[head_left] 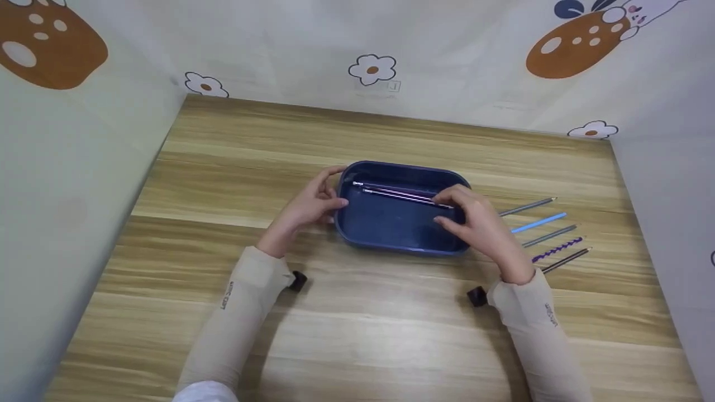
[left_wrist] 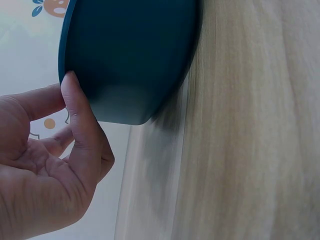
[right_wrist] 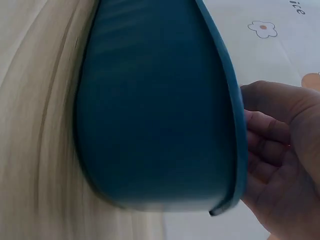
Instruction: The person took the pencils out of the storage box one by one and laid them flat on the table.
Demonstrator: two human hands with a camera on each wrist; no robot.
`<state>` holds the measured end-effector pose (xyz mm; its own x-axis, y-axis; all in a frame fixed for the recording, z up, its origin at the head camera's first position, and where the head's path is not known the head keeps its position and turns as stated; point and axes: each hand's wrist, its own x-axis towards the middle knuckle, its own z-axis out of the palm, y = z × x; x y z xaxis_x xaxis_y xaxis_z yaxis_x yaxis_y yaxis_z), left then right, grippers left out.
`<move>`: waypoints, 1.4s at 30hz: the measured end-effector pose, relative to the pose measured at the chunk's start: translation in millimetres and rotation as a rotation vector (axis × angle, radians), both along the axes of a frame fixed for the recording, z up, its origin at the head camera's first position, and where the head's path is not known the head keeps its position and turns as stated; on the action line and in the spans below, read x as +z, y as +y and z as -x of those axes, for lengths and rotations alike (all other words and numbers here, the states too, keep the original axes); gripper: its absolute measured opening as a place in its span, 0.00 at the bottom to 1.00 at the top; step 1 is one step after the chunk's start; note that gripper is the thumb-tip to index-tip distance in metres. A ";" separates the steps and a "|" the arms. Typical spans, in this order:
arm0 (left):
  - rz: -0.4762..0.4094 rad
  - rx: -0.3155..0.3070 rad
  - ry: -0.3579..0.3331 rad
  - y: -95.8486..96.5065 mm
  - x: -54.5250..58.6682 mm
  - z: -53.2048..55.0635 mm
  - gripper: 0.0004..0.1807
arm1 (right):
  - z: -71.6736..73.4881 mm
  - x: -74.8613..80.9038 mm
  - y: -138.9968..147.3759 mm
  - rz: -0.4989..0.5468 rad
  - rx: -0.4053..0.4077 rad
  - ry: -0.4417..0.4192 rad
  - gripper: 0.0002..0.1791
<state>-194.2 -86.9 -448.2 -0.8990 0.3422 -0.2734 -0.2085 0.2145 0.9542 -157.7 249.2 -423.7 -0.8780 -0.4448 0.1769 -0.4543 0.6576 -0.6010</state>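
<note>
A dark blue, rounded rectangular plastic container (head_left: 391, 229) stands on the wooden table. Two shiny purple pencils (head_left: 399, 195) lie side by side inside it. My left hand (head_left: 313, 201) pinches the rim at the left end; in the left wrist view the thumb (left_wrist: 75, 100) crosses the container's edge (left_wrist: 135, 55). Over the right end reaches my right hand (head_left: 480, 218), its fingertips by the pencils' near ends and thumb apart from the index finger. In the right wrist view, the container wall (right_wrist: 160, 115) hides the fingertips of that hand (right_wrist: 285, 145).
Right of the container, several pencils lie in a slanted row: a grey one (head_left: 530, 206), a bright blue one (head_left: 539, 223), a grey-green one (head_left: 550, 236), a twisted purple one (head_left: 558, 249) and a dark one (head_left: 567, 261). Patterned cloth walls (head_left: 447, 72) bound the table.
</note>
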 end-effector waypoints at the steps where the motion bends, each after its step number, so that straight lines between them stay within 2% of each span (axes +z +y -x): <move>1: 0.001 0.002 -0.003 -0.1 0.5 -0.4 0.39 | 1.3 -1.0 -2.3 0.002 0.003 0.001 0.15; 15: 0.003 0.000 -0.004 -0.4 0.0 -1.0 0.39 | 17.7 -13.3 -29.8 0.039 0.029 -0.007 0.16; 32: 0.012 0.003 -0.006 2.2 1.3 -0.8 0.38 | 30.7 -23.5 -51.3 0.081 -0.077 -0.097 0.17; 42: -0.018 0.017 -0.022 1.2 2.2 -1.1 0.39 | 34.9 -31.4 -55.2 0.040 -0.095 -0.134 0.17</move>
<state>-193.0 -85.8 -445.9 -0.8986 0.3320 -0.2869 -0.2327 0.1936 0.9531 -192.6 194.0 -455.0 -0.9327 -0.3535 0.0713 -0.3051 0.6683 -0.6784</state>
